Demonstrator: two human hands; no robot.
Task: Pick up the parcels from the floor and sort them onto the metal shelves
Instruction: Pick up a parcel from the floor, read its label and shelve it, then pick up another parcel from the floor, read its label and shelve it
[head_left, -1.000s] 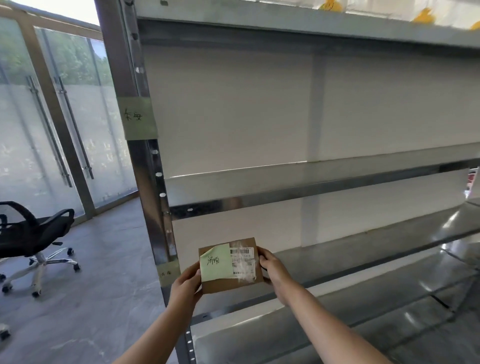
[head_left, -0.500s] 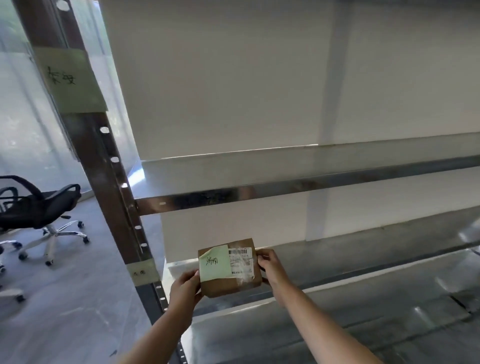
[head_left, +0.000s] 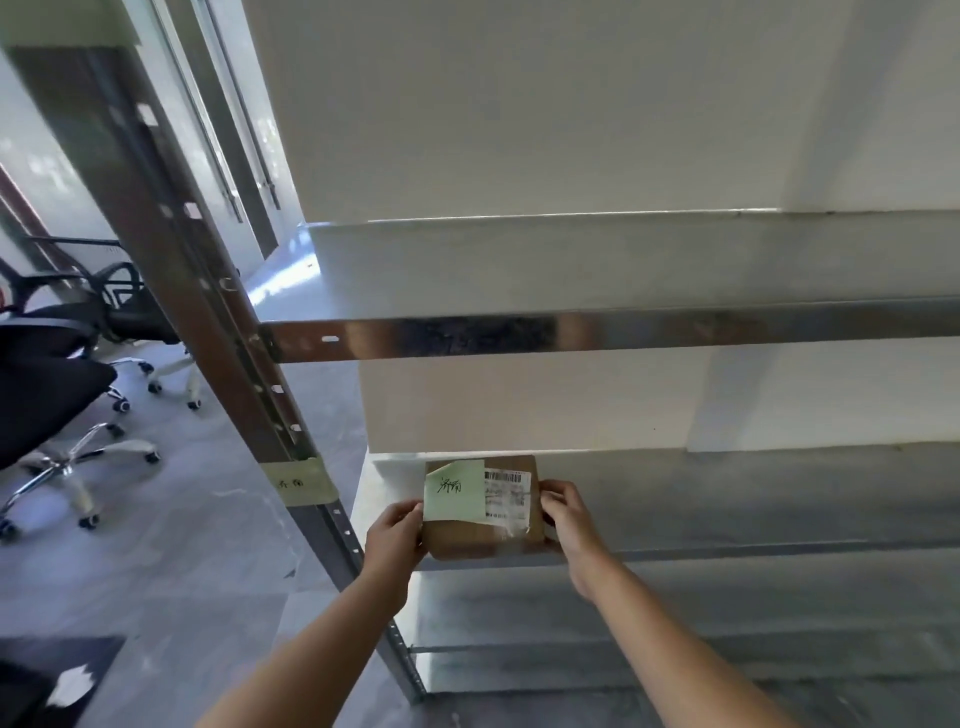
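You hold a small brown cardboard parcel (head_left: 483, 535) between both hands at the front left corner of the lower grey metal shelf (head_left: 727, 499). Its bottom edge is level with the shelf's front lip; whether it rests on the metal or sits just above it is not clear. Your left hand (head_left: 395, 535) grips the parcel's left side with the fingers curled round the edge. Your right hand (head_left: 569, 517) grips the right side, fingers bent over that edge. A pale green sticky note (head_left: 454, 491) with handwriting covers the upper left of the parcel's face, beside a white barcode label (head_left: 506, 493). The perforated steel upright post (head_left: 171, 291) stands just left of your left hand, with a pale taped tag (head_left: 298, 483) on it. Black office chairs (head_left: 47, 384) stand on the grey floor (head_left: 182, 545) at left.
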